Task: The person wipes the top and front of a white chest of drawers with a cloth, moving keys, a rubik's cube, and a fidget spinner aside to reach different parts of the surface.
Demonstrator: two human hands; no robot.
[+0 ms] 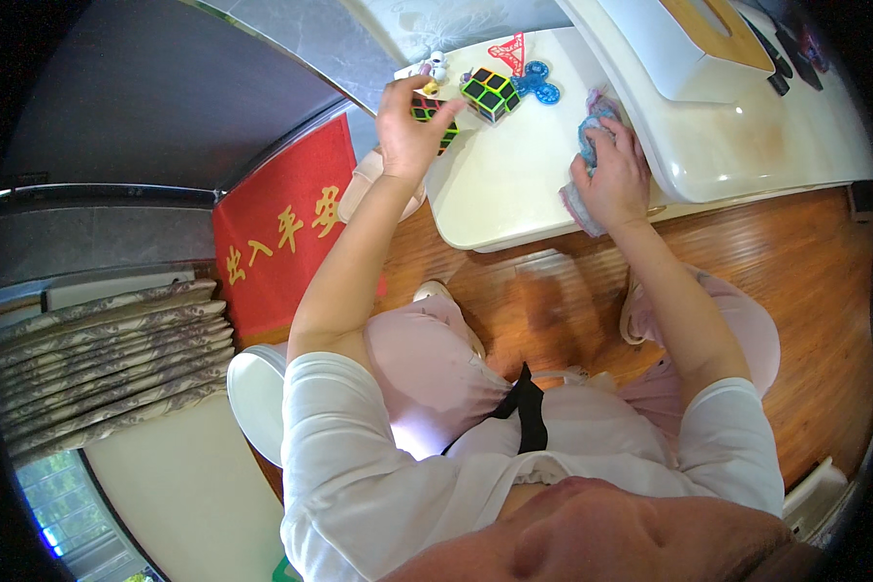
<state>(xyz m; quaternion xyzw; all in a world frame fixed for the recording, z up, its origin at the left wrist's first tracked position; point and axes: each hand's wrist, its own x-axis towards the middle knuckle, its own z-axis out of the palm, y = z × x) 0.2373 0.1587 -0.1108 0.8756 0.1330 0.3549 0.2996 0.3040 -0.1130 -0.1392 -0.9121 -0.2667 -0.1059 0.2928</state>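
My left hand [407,131] is at the left edge of a white, glossy surface [509,174], its thumb and fingers around a black-tiled puzzle cube [447,137]. Part of that cube is hidden behind the hand. Just right of it sits a second puzzle cube [490,94] with green edges. My right hand [615,174] grips a crumpled blue-and-pink cloth [588,142] that rests on the same surface, beside the raised white ledge. Behind the cubes lie a blue three-lobed fidget spinner [537,83], a red lattice plastic piece [509,52] and small white figurines [436,65].
On the higher white ledge [756,145] stands a white tissue box [698,51] with a wooden lid, near dark pen-like items [796,58]. A pale slipper [367,182] lies on a red doormat [284,240] bearing writing. A white bin [254,400] stands by my left side.
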